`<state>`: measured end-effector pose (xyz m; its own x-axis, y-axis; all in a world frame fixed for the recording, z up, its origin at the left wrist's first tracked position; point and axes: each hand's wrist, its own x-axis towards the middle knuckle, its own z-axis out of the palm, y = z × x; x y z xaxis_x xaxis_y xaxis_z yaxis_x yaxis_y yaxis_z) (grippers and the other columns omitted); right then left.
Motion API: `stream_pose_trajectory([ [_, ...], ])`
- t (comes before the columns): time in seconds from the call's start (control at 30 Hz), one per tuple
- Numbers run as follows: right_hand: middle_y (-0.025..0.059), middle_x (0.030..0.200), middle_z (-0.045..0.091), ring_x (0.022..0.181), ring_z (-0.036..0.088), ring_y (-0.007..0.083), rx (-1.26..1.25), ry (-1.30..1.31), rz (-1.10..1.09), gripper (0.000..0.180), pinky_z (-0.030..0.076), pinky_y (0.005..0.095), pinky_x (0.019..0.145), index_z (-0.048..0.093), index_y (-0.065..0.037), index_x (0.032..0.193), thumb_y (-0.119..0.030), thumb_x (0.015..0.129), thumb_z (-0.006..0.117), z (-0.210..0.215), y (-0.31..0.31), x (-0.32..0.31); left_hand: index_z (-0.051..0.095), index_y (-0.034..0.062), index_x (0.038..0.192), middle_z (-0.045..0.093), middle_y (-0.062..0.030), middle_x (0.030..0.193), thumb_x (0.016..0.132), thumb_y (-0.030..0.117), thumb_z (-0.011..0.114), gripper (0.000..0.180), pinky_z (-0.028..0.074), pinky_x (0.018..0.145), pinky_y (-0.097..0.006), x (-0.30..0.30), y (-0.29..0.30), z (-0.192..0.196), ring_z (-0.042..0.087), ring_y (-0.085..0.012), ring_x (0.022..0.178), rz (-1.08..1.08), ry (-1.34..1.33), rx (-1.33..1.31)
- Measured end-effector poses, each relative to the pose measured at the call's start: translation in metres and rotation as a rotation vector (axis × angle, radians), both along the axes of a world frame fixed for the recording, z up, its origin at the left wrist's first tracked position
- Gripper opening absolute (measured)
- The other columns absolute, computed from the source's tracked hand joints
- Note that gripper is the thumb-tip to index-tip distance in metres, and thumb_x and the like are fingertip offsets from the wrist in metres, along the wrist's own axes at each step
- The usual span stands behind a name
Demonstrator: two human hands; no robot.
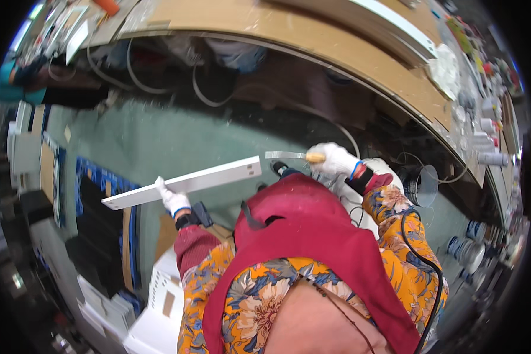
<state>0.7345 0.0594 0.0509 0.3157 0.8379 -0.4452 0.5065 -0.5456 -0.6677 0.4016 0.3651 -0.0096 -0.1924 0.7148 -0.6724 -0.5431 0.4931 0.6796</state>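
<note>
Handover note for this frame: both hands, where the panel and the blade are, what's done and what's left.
Left hand, gloved, grips the long white panel near its middle, held level above the green floor.
Right hand, gloved, holds a wooden-handled scraper, blade pointing at the panel's right end, just clear of it.
Done: panel lifted, tool in hand.
Left: cannot tell how much of the edge is scraped; blade not yet on the panel.

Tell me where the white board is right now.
In the head view the long white board sits left of centre over the green floor, held by the gloved left hand; its right end nears the blade in the right hand.
</note>
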Motion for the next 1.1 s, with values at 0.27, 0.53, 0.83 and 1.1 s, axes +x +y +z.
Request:
stream_pose_trajectory([
  [0.27,0.0127,0.101,0.069,0.095,0.064,0.0299,0.038,0.258,0.162,0.042,0.05,0.0358,0.085,0.067,-0.008,0.108,-0.025,0.072,0.076,-0.044,-0.017,0.034,0.044,-0.0004,0.131,0.056,-0.0085,0.116,0.073,0.012,0.077,0.067,0.049,0.086,-0.032,0.185,0.026,0.201,0.057,-0.0197,0.101,-0.837,1.052,1.046],
  [0.53,0.0134,0.102,0.069,0.094,0.065,0.0319,0.134,0.212,0.128,0.044,0.051,0.0367,0.084,0.066,-0.015,0.115,-0.024,0.073,0.074,-0.064,-0.007,0.098,0.048,0.0034,0.126,0.058,-0.02,0.114,0.065,0.022,0.075,0.069,0.049,0.09,-0.04,0.475,-0.019,0.291,0.058,-0.0356,0.106,-1.453,1.266,1.977],
  [0.83,0.0131,0.101,0.069,0.093,0.066,0.0287,0.276,0.312,-0.116,0.039,0.051,0.0357,0.084,0.068,-0.012,0.11,-0.021,0.073,0.075,-0.088,-0.049,0.135,0.053,0.0074,0.113,0.06,-0.0203,0.109,0.068,0.025,0.069,0.052,0.049,0.085,-0.046,0.66,-0.044,0.261,0.059,-0.0405,0.102,-1.929,1.202,2.152],
  [1.1,0.0138,0.104,0.068,0.095,0.065,0.0282,0.319,0.563,-0.271,0.038,0.05,0.0337,0.085,0.067,-0.01,0.109,-0.026,0.076,0.075,-0.101,-0.048,0.142,0.058,0.0031,0.102,0.064,-0.022,0.093,0.071,0.023,0.066,0.038,0.051,0.079,-0.046,0.665,-0.043,0.259,0.063,-0.0408,0.092,-2.117,0.987,2.146],
])
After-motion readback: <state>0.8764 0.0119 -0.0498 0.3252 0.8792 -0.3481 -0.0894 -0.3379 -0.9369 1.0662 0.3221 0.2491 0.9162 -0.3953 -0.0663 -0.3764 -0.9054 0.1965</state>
